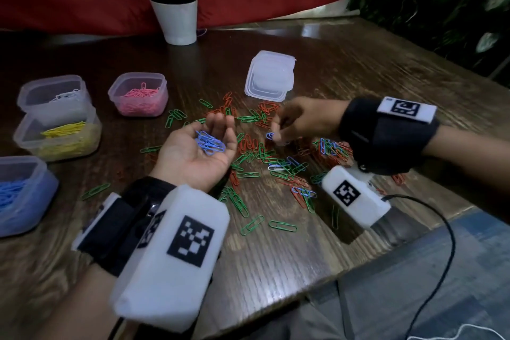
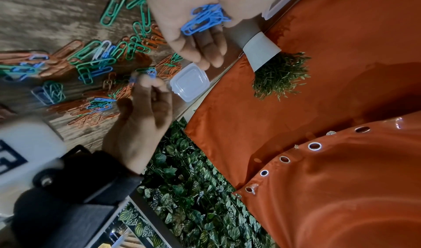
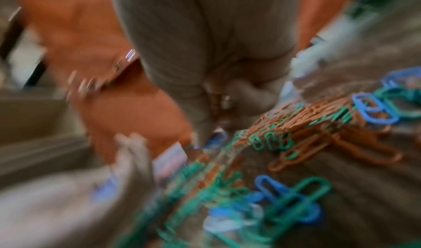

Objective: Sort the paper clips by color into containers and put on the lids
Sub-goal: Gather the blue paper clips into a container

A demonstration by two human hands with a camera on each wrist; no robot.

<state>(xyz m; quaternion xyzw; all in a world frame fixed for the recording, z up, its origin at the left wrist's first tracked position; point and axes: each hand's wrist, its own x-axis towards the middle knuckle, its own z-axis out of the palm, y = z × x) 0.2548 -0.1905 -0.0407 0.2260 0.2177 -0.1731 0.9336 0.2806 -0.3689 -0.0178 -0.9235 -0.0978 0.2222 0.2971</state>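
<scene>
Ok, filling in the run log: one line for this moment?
left hand: cupped, blue clips in palm | right hand: pinching a blue clip | stage: collecting blue

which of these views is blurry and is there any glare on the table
Right wrist view: heavy motion smear, only the nearest paper clips readable. Head view: dim but mostly sharp, pale glare on the table at its far edge, right hand slightly blurred. Left wrist view: fairly sharp, blue clips crisp in the left hand, edges bent by the wide lens.

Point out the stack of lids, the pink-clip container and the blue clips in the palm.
stack of lids (image 1: pixel 269 76), head view, top lid's flat centre.
pink-clip container (image 1: pixel 138 107), head view, front wall.
blue clips in the palm (image 1: pixel 209 143), head view, middle of bunch.
</scene>
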